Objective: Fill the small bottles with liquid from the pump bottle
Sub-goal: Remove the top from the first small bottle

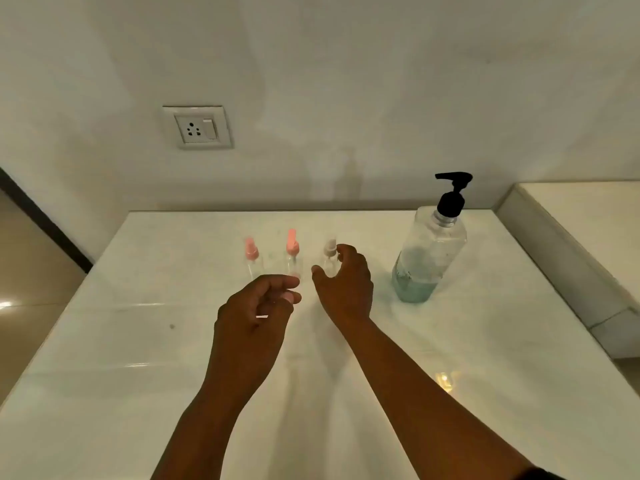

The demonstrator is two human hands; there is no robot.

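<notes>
Three small clear bottles stand upright in a row on the white counter: one with a pink top, one with an orange-pink top, one with a pale top. My right hand curves around the pale-topped bottle, with the forefinger by its cap and the thumb by its left side; I cannot tell whether they touch. My left hand hovers just in front of the middle bottle, fingers loosely curled and holding nothing. The large clear pump bottle has a black pump and a little blue liquid. It stands to the right.
A wall with a power socket runs behind the counter. A raised ledge borders the counter on the right. The counter's left edge drops to a brown floor.
</notes>
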